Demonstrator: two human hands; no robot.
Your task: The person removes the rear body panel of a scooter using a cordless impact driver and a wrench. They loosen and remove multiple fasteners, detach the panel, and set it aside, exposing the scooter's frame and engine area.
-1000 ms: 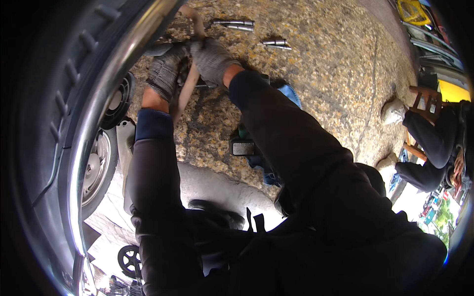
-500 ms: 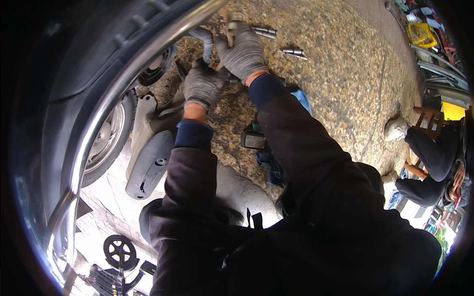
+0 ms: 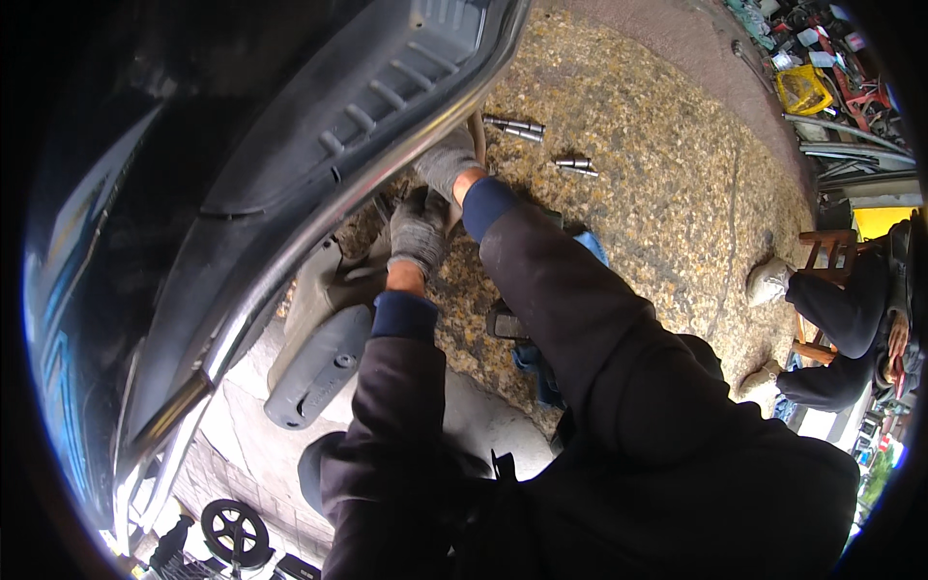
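Both my hands wear grey knitted gloves and reach in low beside a dark scooter's body (image 3: 242,116), under its chrome rail (image 3: 387,164). The fingers of my left hand (image 3: 419,232) are curled closed; what they hold is hidden. Just beyond it is my right hand (image 3: 447,164), with its fingers out of sight behind the rail. A tan, curved strip-like piece (image 3: 478,137) runs close against the right hand, its kind unclear. Beside my left forearm is a grey exhaust cover (image 3: 314,372).
Metal sockets (image 3: 522,129) and more small sockets (image 3: 577,166) lie on the speckled ground right of my hands. A dark block-shaped thing (image 3: 504,323) is beside my right forearm. At the right, a person (image 3: 836,309) sits on a wooden chair (image 3: 822,242) near a yellow crate (image 3: 804,90).
The scooter's body and rail now cover more of the view and hide my right hand's fingers. The right hand, earlier around the tan piece, is now lower in view, closer to the left.
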